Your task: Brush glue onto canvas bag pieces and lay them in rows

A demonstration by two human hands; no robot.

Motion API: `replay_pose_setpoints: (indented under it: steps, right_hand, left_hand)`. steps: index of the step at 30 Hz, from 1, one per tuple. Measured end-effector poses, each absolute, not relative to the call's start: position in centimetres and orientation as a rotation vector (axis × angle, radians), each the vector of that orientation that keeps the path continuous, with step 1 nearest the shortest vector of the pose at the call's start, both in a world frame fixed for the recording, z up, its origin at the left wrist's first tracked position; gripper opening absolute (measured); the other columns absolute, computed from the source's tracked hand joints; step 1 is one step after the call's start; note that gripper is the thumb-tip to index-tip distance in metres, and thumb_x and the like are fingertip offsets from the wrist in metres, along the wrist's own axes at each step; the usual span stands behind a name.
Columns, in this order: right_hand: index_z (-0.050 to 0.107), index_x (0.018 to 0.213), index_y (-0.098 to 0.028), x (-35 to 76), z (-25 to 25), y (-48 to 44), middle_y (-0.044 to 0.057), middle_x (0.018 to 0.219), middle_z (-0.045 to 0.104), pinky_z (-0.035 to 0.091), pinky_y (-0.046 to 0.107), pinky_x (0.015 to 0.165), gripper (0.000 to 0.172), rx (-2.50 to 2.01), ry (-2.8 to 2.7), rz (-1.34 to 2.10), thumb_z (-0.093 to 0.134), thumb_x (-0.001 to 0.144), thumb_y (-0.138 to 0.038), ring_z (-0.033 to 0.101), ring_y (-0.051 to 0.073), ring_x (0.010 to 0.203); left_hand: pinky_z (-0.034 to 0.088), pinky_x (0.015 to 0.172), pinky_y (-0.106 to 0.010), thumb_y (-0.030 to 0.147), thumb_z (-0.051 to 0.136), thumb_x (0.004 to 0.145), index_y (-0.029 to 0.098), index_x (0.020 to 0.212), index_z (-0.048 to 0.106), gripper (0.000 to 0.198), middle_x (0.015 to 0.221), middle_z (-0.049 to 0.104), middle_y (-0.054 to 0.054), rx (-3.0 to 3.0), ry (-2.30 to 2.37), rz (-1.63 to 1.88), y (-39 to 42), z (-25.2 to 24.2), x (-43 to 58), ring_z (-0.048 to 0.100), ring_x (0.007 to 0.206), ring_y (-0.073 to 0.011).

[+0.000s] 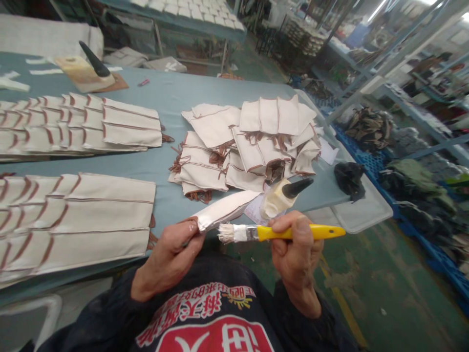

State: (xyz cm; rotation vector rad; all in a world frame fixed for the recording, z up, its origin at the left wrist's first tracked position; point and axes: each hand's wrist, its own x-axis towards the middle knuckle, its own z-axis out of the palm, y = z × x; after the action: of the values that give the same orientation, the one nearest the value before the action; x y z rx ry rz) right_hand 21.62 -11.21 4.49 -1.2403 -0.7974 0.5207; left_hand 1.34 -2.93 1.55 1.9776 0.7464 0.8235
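Observation:
My right hand [298,244] grips a paintbrush [267,233] by its yellow handle, bristles pointing left. The pale bristles are close to the edge of a cream fabric piece [227,208]; I cannot tell if they touch. My left hand [176,254] pinches that piece by its brown-trimmed end, its fingers closed. The piece is narrow and slants up to the right over the table edge. Just beyond it stands a cream-coloured pot [274,198] with a dark handle sticking out to the right.
A loose heap of cream fabric pieces [271,115] with brown ties lies ahead on the blue-green table [176,88]. Overlapping rows of similar pieces [113,210] fill the left. A black bag [349,180] and a white plastic tray [366,212] are at the right corner.

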Motion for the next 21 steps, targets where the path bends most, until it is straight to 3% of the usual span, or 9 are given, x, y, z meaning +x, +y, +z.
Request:
replay_pose_setpoints:
  steps: [5,11,16,21]
  right_hand:
    - [0.070,0.075,-0.022,22.3,4.2,-10.5,-0.008,0.049,0.039,0.024,0.022,0.036,0.039,-1.117,-0.842,0.509,0.055,0.107,-0.040,0.032,0.006,0.035]
    - [0.070,0.082,-0.025,21.5,4.1,-8.8,-0.008,0.051,0.039,0.024,0.024,0.036,0.034,-1.009,-1.008,0.525,0.054,0.108,-0.041,0.032,0.008,0.037]
    - [0.071,0.088,-0.027,21.6,3.6,-7.6,-0.008,0.054,0.042,0.038,0.027,0.043,0.029,-1.027,-1.175,0.383,0.054,0.108,-0.040,0.037,0.010,0.041]
    - [0.068,0.082,-0.024,21.9,3.7,-8.2,-0.009,0.051,0.043,0.033,0.026,0.042,0.036,-1.019,-1.153,0.224,0.052,0.109,-0.042,0.034,0.009,0.038]
  left_hand:
    - [0.053,0.068,-0.028,0.026,0.056,0.096,0.017,0.092,0.074,0.021,0.087,0.075,-0.005,1.599,0.803,0.626,-1.8,3.1,1.4,0.068,0.078,-0.0209]
    - [0.054,0.069,-0.028,0.039,0.072,0.093,0.017,0.102,0.078,0.024,0.086,0.076,-0.005,1.192,0.702,0.473,-1.5,3.6,1.6,0.068,0.079,-0.0215]
    - [0.052,0.064,-0.026,0.049,0.081,0.090,0.018,0.103,0.080,0.034,0.079,0.074,-0.004,0.949,0.664,0.399,-1.9,3.5,1.7,0.066,0.072,-0.0189]
    - [0.053,0.064,-0.026,0.053,0.085,0.085,0.015,0.107,0.082,0.044,0.083,0.076,-0.006,0.903,0.712,0.409,-1.7,3.7,1.9,0.065,0.069,-0.0181]
